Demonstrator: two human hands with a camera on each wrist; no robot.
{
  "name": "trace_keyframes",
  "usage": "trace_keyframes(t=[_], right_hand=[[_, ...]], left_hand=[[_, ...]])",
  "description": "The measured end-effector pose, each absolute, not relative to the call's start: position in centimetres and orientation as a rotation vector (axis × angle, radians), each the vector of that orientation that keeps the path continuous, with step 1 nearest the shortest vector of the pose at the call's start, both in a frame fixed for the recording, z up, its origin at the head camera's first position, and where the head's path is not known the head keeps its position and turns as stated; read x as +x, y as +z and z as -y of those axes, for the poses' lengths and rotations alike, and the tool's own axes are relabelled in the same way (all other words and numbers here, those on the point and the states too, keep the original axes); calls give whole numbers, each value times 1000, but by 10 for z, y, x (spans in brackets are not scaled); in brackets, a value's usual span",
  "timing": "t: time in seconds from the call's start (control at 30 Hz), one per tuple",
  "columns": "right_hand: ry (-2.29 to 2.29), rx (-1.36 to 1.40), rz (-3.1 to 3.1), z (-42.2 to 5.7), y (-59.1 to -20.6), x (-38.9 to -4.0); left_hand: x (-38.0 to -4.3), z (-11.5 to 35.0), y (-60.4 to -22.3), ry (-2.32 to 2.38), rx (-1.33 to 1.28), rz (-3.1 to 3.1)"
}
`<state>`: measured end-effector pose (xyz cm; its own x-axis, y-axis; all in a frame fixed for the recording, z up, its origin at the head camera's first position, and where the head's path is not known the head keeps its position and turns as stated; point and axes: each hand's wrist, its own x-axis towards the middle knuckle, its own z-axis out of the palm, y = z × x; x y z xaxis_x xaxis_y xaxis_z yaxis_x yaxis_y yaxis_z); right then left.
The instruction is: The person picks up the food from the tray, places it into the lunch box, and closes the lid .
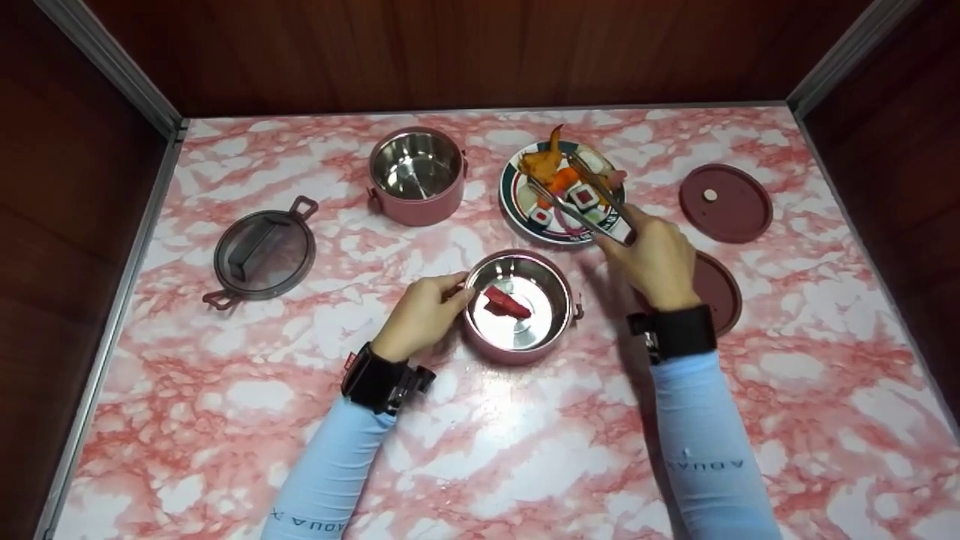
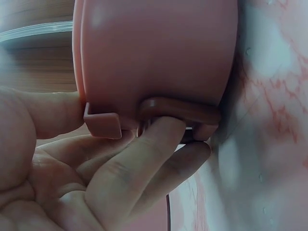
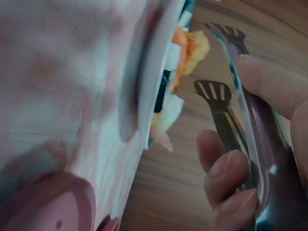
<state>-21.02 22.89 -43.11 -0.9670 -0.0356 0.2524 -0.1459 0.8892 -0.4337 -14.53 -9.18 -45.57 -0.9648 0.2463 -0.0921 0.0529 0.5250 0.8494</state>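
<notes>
My left hand (image 1: pixel 424 316) grips a round pink lunch-box container (image 1: pixel 514 354), thumb at the rim and fingers curled at its side latch (image 2: pixel 180 109). A red piece of food (image 1: pixel 508 303) lies on its shiny steel floor. In my right hand (image 1: pixel 658 259) is a pair of metal tongs (image 3: pixel 272 159), held with the slotted tips apart. Those tips hang over a patterned plate (image 1: pixel 508 201) of mixed food, near an orange fried piece (image 1: pixel 541 165). Sushi rolls (image 1: pixel 584 197) sit beside it; whether the tips touch any food, I cannot tell.
Another pink container (image 1: pixel 417 206) stands at the back, its steel inside showing. To the left lies a clear-topped lid (image 1: pixel 281 259) with two side clips. Two dark-red round lids (image 1: pixel 739 206) are on the right, one partly behind my right hand. Wooden panels (image 1: pixel 480 56) border the marbled table.
</notes>
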Motion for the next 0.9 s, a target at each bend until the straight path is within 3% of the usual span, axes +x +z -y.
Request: trace_keyframes(t=[0.3,0.9], right_hand=[[602,93,2902,-208,-420,-237],[587,3,2956,-204,-421,-227]], left_hand=[[-144,92,-455,1409,247,-2574],[-146,91,-454,1403,248,-2565]])
